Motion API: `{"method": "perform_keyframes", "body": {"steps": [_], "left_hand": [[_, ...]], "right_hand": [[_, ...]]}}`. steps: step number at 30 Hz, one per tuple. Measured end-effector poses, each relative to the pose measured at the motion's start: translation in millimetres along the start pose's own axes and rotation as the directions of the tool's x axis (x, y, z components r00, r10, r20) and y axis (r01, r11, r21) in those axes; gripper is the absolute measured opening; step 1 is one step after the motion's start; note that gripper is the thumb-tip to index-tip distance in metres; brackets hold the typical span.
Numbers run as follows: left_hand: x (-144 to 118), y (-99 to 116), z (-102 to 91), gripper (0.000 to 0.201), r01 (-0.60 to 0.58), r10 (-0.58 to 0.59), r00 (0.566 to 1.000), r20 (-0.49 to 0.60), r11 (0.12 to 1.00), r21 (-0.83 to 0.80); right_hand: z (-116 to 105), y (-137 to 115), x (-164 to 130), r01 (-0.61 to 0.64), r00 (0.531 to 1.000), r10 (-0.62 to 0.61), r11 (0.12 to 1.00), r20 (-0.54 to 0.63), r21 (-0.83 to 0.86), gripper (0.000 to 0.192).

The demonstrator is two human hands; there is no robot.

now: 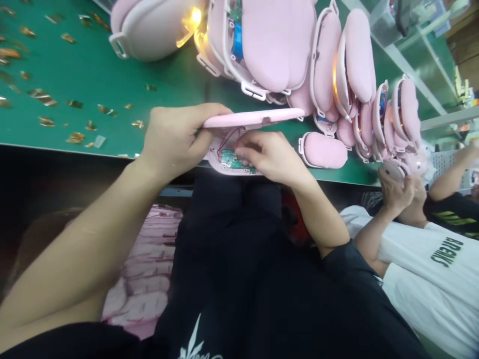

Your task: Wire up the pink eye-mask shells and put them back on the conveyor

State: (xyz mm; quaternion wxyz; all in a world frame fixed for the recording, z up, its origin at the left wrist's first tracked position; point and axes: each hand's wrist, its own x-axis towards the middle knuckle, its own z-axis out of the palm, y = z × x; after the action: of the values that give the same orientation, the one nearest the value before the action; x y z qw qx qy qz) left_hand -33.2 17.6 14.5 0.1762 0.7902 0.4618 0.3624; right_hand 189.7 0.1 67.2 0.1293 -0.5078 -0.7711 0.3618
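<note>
Your left hand [175, 142] pinches the pink lid [254, 118] up and open at the green table's [93, 80] near edge, exposing the circuit board [231, 159] in the lower shell, where your right hand's [267, 157] fingertips press together on it.

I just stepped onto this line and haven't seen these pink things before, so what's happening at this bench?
A person holds an opened pink casing at the edge of the green bench. The left hand lifts the pink cover, while the right hand touches the green circuit board with thin wires in the lower shell. Assembled pink units, some lit, are stacked behind. A co-worker's hand holds another unit to the right.
</note>
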Motion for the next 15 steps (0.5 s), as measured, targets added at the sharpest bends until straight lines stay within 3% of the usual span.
{"method": "perform_keyframes", "body": {"steps": [15], "left_hand": [[0.9, 0.1, 0.4, 0.042, -0.032, 0.032, 0.999, -0.005, 0.999, 0.000]], "right_hand": [[12.0, 3.3, -3.1, 0.090, 0.990, -0.106, 0.983, -0.088, -0.162, 0.024]]}}
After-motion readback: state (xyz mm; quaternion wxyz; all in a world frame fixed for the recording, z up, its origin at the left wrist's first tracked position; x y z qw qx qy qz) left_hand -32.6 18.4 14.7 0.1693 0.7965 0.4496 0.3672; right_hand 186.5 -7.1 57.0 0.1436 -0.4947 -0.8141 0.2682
